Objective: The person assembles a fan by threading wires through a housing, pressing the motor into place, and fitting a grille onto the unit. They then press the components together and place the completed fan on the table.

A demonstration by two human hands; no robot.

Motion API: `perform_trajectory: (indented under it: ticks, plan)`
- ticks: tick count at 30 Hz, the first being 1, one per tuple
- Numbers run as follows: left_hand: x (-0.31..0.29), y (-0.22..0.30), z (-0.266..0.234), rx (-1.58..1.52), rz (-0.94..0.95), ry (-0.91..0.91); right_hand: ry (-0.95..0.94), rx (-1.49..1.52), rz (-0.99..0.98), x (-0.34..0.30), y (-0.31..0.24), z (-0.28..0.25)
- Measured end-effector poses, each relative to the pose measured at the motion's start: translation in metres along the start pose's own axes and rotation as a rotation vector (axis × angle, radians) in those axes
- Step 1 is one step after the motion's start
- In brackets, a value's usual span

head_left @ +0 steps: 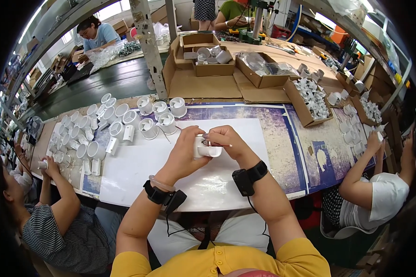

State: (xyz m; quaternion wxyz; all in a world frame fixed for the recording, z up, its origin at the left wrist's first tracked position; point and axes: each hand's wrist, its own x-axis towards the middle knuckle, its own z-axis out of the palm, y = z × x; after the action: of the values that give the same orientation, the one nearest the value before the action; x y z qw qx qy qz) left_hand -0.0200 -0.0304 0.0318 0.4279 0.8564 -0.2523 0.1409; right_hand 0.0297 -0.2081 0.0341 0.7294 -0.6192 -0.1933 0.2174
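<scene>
Over the white sheet (pixel 235 180), my left hand (pixel 187 147) is wrapped round a white plastic housing (pixel 211 151) with a rounded body and an open, curved end. My right hand (pixel 227 138) is closed at the top of the housing, thumb and fingertips pressed together there. Whatever they pinch is too small to make out. A thin reddish wire (pixel 224 146) sticks out from the housing below the right fingers. Left of my hands stand several white cups with fan-like inserts (pixel 166 121), some trailing thin wires.
Many white cylindrical housings (pixel 96 150) crowd the table's left side. Behind are cardboard boxes holding white cups (pixel 212 69), clear bags (pixel 263 82) and small white fan-like parts (pixel 310 94). A metal post (pixel 148 46) rises at the back. People sit at work close on both sides.
</scene>
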Motion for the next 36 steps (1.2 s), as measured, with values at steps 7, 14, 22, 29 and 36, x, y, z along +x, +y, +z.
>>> perform_trajectory:
  ticks: [7,14,22,29,36]
  plan:
    - [0.005,-0.009,0.007,-0.028,0.007,-0.012,0.079,-0.032,-0.031,0.001,0.004,-0.001]
    - [0.003,-0.02,0.014,-0.188,0.101,0.028,0.187,0.025,0.039,-0.002,0.007,-0.001]
    - [0.007,-0.029,0.012,-0.123,0.154,0.024,0.288,-0.049,-0.134,0.006,-0.001,0.005]
    - [0.004,-0.032,0.02,-0.339,0.124,0.035,0.32,-0.032,-0.189,0.012,0.012,0.0]
    - [0.0,-0.031,0.019,-0.309,0.166,0.019,0.242,-0.091,-0.302,0.006,0.012,0.003]
